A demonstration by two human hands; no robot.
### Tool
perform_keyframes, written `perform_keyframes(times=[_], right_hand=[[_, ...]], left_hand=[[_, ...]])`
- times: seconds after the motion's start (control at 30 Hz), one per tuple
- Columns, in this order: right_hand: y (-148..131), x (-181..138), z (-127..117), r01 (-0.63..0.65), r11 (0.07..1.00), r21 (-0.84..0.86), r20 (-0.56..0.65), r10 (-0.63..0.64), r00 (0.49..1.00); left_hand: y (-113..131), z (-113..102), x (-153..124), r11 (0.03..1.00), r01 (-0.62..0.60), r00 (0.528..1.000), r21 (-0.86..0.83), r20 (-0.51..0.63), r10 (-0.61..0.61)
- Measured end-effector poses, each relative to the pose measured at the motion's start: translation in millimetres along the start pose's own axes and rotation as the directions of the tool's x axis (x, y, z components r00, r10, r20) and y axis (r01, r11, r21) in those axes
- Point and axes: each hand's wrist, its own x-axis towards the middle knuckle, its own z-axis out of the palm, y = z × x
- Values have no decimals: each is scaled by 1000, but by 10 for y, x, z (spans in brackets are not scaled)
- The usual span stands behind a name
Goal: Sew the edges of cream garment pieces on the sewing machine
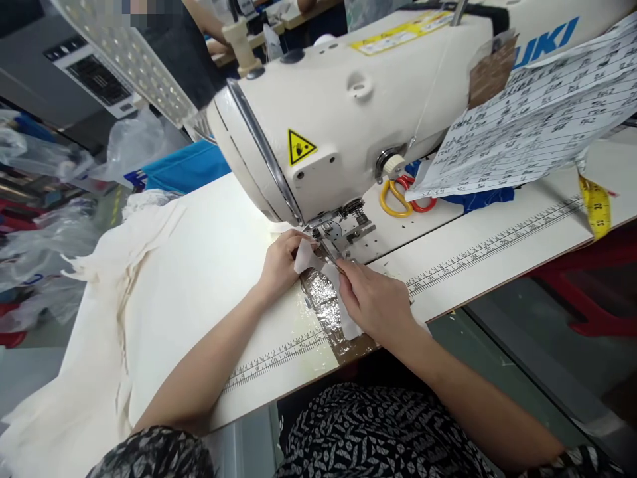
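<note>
Head camera: left hand (283, 265), fingertips pinched together, grips white cloth (304, 259) at frame centre; right hand (375, 302) curls against it, its grip unclear; sewing machine (348, 119) shows "UKI", upper right; tape measure (597, 212), far right, reads 32, 33.

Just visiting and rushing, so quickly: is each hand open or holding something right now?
Left hand: closed, pinching the pale fabric.
Right hand: fingers curled at the fabric; exactly what they grip cannot be told.
</note>
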Motion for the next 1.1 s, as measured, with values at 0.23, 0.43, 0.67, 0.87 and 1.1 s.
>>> perform_keyframes(times=[0.23,0.43,0.67,0.87,1.1], right_hand=[[1,27,-5,16,999,-28,17,-16,1000],[-3,13,4,44,997,-63,0,-44,999],[4,14,8,16,999,-31,28,-15,999],[-2,5,37,46,992,-116,-42,-51,998],[-10,-24,59,70,979,-190,-132,-97,987]], left_hand=[[23,30,9,995,-1,1000,96,-1,1],[-45,50,30,992,-10,1000,123,-6,11],[-77,58,19,998,-6,999,59,-51,9],[-90,75,-5,981,-147,981,124,-107,161],[-62,70,-29,889,-386,910,245,-57,411]])
